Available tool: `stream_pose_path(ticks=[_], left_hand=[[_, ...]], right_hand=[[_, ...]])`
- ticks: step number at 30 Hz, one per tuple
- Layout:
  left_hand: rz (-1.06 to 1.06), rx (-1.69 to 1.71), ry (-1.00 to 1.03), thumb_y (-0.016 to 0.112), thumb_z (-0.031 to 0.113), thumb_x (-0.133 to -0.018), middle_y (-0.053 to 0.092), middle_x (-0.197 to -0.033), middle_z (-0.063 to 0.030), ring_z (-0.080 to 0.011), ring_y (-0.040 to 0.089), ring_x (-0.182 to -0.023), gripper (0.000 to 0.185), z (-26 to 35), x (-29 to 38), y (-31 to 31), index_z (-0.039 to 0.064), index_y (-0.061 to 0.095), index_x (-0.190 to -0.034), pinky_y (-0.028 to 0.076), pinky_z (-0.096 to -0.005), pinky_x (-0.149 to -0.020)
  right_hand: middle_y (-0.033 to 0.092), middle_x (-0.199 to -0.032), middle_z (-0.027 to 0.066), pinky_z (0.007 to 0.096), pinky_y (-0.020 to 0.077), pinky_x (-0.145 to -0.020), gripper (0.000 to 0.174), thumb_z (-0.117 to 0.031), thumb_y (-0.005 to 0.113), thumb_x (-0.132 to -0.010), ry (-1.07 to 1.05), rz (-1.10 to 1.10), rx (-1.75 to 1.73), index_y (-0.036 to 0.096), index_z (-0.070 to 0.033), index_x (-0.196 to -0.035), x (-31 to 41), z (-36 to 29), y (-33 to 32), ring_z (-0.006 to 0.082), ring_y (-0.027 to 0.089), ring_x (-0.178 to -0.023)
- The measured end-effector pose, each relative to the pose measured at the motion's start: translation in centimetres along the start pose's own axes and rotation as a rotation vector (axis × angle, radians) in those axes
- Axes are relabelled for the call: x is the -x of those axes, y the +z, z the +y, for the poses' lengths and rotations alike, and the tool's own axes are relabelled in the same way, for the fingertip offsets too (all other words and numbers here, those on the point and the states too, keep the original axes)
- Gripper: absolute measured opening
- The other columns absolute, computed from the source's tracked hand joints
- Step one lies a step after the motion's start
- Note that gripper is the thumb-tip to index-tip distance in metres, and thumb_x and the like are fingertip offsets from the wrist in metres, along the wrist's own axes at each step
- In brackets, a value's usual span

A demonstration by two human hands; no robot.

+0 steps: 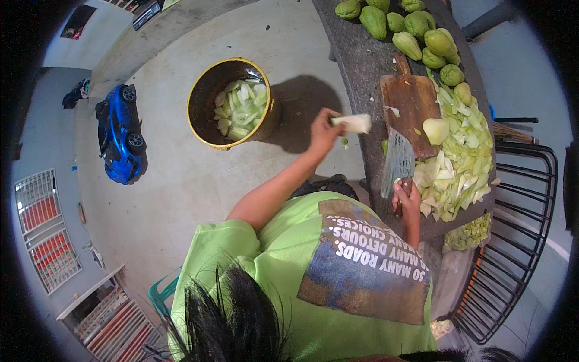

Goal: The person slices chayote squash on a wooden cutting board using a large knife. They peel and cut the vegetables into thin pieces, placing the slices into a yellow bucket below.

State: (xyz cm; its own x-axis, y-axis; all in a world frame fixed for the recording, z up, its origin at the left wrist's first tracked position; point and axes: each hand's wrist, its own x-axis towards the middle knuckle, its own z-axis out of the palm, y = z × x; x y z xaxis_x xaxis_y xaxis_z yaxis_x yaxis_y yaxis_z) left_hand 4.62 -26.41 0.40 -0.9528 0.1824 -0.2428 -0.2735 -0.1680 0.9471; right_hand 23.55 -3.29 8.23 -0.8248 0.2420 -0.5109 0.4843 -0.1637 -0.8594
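Note:
My left hand (325, 131) grips a pale peeled piece of chayote (355, 123), slightly blurred, between the bucket and the table. My right hand (405, 195) holds the wooden handle of a broad cleaver (398, 160), its wide blade over the table's near edge and marked with writing. Just beyond the blade lies a worn wooden cutting board (400, 97) with a few scraps on it. A peeled chayote chunk (435, 131) rests at the board's right edge. Pale green peelings and slices (468, 154) are heaped along the board's right side.
Whole green chayotes (416, 25) crowd the table's far end. A yellow-rimmed bucket (267, 97) on the floor holds cut pieces (239, 108) in liquid. Right of the table stands a black metal rack (520, 217); a blue toy car (120, 135) sits far left.

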Motion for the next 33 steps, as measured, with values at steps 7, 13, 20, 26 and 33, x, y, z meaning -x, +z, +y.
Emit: stream_pose_path(ticks=[7, 13, 20, 26, 33], left_hand=[[-0.263, 0.206, -0.218, 0.068, 0.006, -0.086, 0.061, -0.097, -0.0122, -0.0175, 0.065, -0.08, 0.027, 1.9, 1.3, 3.6, 0.001, 0.049, -0.104, 0.057, -0.0287, -0.07], [0.127, 0.384, -0.236, 0.069, 0.004, -0.085, 0.063, -0.101, -0.0176, -0.0248, 0.067, -0.082, 0.035, 1.3, 0.3, -5.4, -0.001, 0.046, -0.112, 0.057, -0.0352, -0.073], [0.603, 0.411, 0.069, 0.051, 0.006, -0.096, 0.057, -0.105, -0.0144, -0.0278, 0.064, -0.088, 0.021, -0.7, -1.0, -16.1, -0.004, 0.047, -0.114, 0.061, -0.037, -0.076], [0.371, 0.037, -0.216, 0.051, 0.037, -0.097, 0.062, -0.103, -0.0151, -0.0281, 0.068, -0.077, 0.042, -9.6, 4.7, -18.9, -0.002, 0.057, -0.111, 0.059, -0.035, -0.068], [0.017, -0.78, -0.691, 0.043, 0.056, -0.095, 0.068, -0.09, -0.0145, -0.0252, 0.068, -0.065, 0.062, -16.8, 15.6, -26.9, -0.001, 0.067, -0.104, 0.056, -0.0327, -0.056]], right_hand=[[0.047, -0.06, -0.0009, 0.025, 0.0358, -0.037, 0.021, -0.022, 0.067, -0.088, 0.138, 0.195, -0.206, 0.051, -0.008, -0.093, 1.1, 0.1, -1.4, 0.0105, 0.044, -0.042], [0.047, -0.058, 0.0, 0.0277, 0.0376, -0.037, 0.022, -0.024, 0.068, -0.087, 0.194, 0.45, -0.147, 0.049, -0.012, -0.091, 3.2, 4.8, -5.6, 0.0116, 0.047, -0.044], [0.049, -0.058, 0.0001, 0.0265, 0.0371, -0.035, 0.022, -0.023, 0.067, -0.088, 0.229, 0.429, -0.088, 0.049, -0.011, -0.085, 2.7, 5.6, -5.6, 0.0109, 0.045, -0.04], [0.048, -0.059, -0.0001, 0.0259, 0.0358, -0.035, 0.025, -0.025, 0.069, -0.085, 0.128, 0.322, 0.049, 0.051, -0.009, -0.089, 0.9, 4.2, -5.4, 0.0107, 0.044, -0.039], [0.049, -0.06, 0.0014, 0.0283, 0.0366, -0.04, 0.025, -0.024, 0.07, -0.082, 0.065, 0.189, 0.338, 0.057, -0.005, -0.094, -0.6, 7.0, -7.8, 0.0114, 0.044, -0.042]])
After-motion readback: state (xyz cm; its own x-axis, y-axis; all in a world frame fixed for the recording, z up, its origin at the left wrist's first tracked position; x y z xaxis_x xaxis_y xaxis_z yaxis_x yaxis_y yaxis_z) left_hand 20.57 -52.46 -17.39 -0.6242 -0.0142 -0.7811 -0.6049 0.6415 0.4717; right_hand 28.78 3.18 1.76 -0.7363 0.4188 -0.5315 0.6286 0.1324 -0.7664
